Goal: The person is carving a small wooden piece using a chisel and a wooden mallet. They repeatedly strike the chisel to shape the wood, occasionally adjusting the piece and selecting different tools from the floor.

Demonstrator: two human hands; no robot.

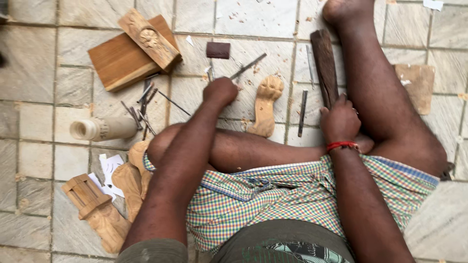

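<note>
Here the left hand (220, 91) is fisted around a thin chisel (247, 66), while the carved paw (265, 105) lies just beside it, and the right hand (340, 119) grips a dark mallet (325, 65).

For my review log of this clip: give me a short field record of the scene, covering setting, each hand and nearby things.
setting: person seated on a tiled floor, legs folded, seen from above
left hand: closed around a thin metal chisel
right hand: gripping a dark wooden mallet by its lower end
workpiece: carved wooden paw-shaped leg lying between the hands
spare tools: loose chisels on the floor
other pieces: carved panel on a wooden board; pale cylinder
</note>
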